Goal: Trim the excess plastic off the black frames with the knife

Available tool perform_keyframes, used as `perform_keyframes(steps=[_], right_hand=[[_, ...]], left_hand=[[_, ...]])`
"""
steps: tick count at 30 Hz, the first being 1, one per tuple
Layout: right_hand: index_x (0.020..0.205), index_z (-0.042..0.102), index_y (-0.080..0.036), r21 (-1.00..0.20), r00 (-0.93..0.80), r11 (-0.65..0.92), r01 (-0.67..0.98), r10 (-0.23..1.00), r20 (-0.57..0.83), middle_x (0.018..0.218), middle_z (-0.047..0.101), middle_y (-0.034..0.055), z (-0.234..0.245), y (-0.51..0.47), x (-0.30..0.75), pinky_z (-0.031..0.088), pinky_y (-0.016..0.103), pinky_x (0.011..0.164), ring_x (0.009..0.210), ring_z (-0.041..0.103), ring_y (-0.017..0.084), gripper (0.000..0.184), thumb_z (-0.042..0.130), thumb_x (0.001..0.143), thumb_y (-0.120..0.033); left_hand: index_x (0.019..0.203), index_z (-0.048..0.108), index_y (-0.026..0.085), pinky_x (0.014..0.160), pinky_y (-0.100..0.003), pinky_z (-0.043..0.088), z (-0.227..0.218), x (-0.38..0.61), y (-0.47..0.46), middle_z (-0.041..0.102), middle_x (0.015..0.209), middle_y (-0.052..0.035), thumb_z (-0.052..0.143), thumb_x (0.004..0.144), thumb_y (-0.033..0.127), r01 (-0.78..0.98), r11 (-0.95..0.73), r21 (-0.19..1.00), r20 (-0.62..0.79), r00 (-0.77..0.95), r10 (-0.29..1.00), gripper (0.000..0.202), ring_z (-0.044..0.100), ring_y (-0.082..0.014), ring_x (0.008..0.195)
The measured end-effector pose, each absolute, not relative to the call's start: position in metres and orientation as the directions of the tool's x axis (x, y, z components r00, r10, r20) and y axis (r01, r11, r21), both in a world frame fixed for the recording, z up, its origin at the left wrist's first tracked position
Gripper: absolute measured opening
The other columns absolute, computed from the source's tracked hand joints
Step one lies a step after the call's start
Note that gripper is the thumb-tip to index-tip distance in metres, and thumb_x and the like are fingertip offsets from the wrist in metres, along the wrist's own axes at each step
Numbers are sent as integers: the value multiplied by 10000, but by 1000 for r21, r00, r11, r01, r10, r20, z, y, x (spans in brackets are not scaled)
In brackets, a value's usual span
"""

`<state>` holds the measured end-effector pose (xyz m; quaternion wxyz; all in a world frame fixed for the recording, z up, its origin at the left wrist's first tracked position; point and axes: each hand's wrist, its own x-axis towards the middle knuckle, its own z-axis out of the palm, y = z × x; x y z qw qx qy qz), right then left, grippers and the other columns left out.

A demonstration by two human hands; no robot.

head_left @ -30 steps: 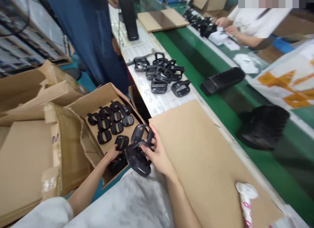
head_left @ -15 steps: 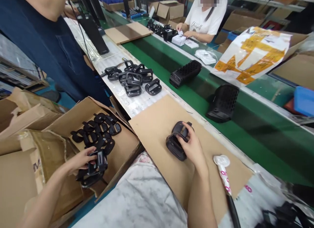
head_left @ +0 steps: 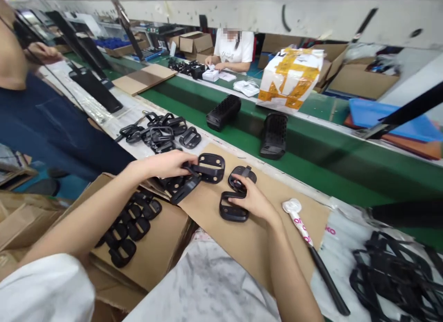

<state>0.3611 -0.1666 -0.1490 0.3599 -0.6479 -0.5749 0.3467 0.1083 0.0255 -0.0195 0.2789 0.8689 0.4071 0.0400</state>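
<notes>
My left hand (head_left: 175, 164) is closed on several black plastic handle pieces (head_left: 212, 169); they hang over the near left corner of the cardboard sheet (head_left: 204, 216). My right hand (head_left: 256, 202) reaches over the sheet, its thumb and fingers curled around two more black handle pieces, a front piece (head_left: 234, 212) and a rear piece (head_left: 244, 174). The thumb passes into the front piece's opening. A pile of similar pieces (head_left: 159, 133) lies on the bench beyond my left hand, and others (head_left: 138, 225) sit in the carton below it.
A black-handled tool with a white wrapped head (head_left: 292, 206) lies right of my right hand. Black straps (head_left: 391, 271) are heaped farther right. Two black perforated housings (head_left: 274, 135) stand on the green belt (head_left: 321, 151). One person stands at left; another sits across the belt.
My left hand has lifted handle pieces out of the carton and brought them up to the bench. My right hand stays over its two pieces. The view has tilted up.
</notes>
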Motion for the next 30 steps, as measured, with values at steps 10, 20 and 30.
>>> perform_keyframes(steps=[10, 20, 30], right_hand=[[1587, 457, -327, -732, 142, -170, 660, 985, -101, 1404, 598, 113, -132, -215, 385, 493, 470, 1097, 1309, 601, 333, 936, 840, 738, -233], [1279, 688, -250, -974, 413, -104, 201, 910, -12, 1286, 734, 89, -142, -210, 401, 515, 462, 1080, 1171, 697, 267, 407, 698, 911, -425], [989, 537, -266, -840, 493, -15, 543, 816, 304, 888, 619, -3, -97, -256, 380, 525, 305, 772, 827, 617, 170, 137, 660, 933, -249]], left_hand=[[1468, 543, 239, 1026, -409, 537, -100, 175, 29, 494, 1477, -134, 622, 886, 261, 391, -845, 364, -64, 916, 396, 588, 653, -298, 1175], [1621, 355, 282, 1269, -615, 272, -113, 139, -15, 125, 1756, -146, 781, 813, 363, 430, -824, 370, -24, 890, 454, 917, 137, -441, 1612], [1288, 648, 255, 927, -393, 579, -84, 178, -104, 718, 1194, -120, 679, 937, 452, 109, -300, 948, 140, 703, 698, 403, 706, -261, 1051]])
